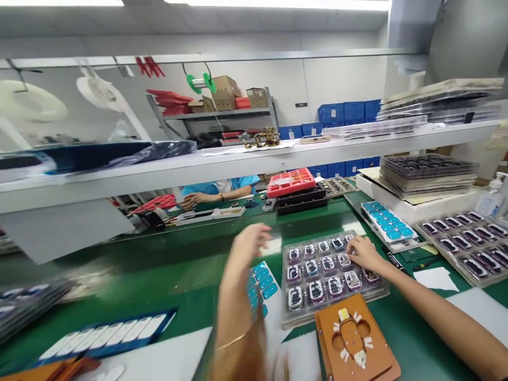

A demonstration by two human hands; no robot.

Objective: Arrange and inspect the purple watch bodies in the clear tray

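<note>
A clear plastic tray (284, 288) holds rows of small rounded-square housings with dark parts inside. My right hand (364, 255) reaches over its right side, fingers bent together at a housing in the upper right; the fingertips cover what they grip. Motion smears my left hand (248, 246), which is raised left of the tray, above a sheet of blue stickers (262, 280). Whether its fingers hold anything is unclear. An orange-brown fixture block (357, 338) with a rounded recess and white tabs lies in front of the tray, touching neither hand.
A second tray of housings (472, 241), another blue sticker sheet (387, 219) and a black marker (395, 259) lie to the right. Stacked red and black trays (296, 185) stand behind. A white shelf (238, 164) spans overhead. A co-worker's hands (198, 198) are across the bench.
</note>
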